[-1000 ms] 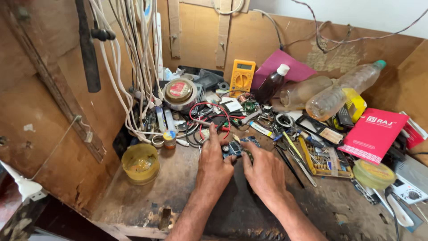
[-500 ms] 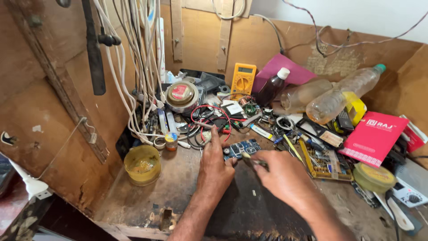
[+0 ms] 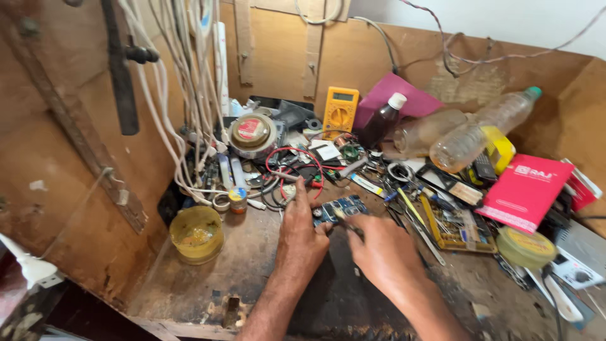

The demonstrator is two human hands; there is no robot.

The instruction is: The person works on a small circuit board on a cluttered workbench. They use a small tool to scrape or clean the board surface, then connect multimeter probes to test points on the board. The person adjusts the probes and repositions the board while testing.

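Wooden boards wall in the corner where I am working, and the scuffed wooden bench [image 3: 208, 278] below is crowded with tools and scraps. I take the small blue circuit board [image 3: 341, 208] as my landmark; it lies flat on the bench near the middle of the view.

My left hand [image 3: 302, 237] sits just left of the board, palm down, its forefinger stretched forward and away from the others, the thumb touching the board's near left edge. My right hand [image 3: 379, 252] is just below and right of the board, its fingers bunched together around a thin tool whose tip reaches the board's near edge. I cannot tell what sort of tool it is, as the hand is blurred and hides most of it.

Behind the board lies a tangle of red and black wires [image 3: 297, 167], and further back stands a yellow meter [image 3: 341, 112] leaning against the wall. Well left of the board sits a round yellow tub [image 3: 196, 235], with a small pot [image 3: 237, 199] between them. Up and left of the board a bundle of white cables [image 3: 189, 95] hangs down the wall. Right of the board lie tweezers and small drivers [image 3: 416, 211], and beyond those a red booklet [image 3: 524, 191]. Behind and right of the board a dark bottle [image 3: 384, 121] stands, with two clear plastic bottles [image 3: 480, 129] lying on their sides beside it.
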